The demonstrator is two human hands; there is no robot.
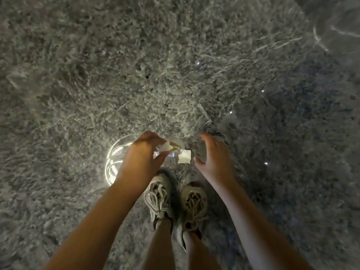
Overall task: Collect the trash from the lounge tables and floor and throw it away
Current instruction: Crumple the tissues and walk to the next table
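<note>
I look straight down at a shaggy grey carpet [155, 65]. My left hand [142, 158] is shut on crumpled white paper scraps [167, 147] and what looks like a clear plastic cup [115, 160], which glints under the hand. A small white paper piece [184, 159] sits just right of that hand, between my two hands; whether it is held or on the carpet I cannot tell. My right hand [216, 158] hovers beside it with fingers curled apart, holding nothing.
My two feet in pale laced sneakers [159, 197] stand on the carpet right below my hands. The carpet ends at the upper right, where a smooth marbled floor [339, 22] begins. Tiny bright specks [266, 163] dot the carpet to the right.
</note>
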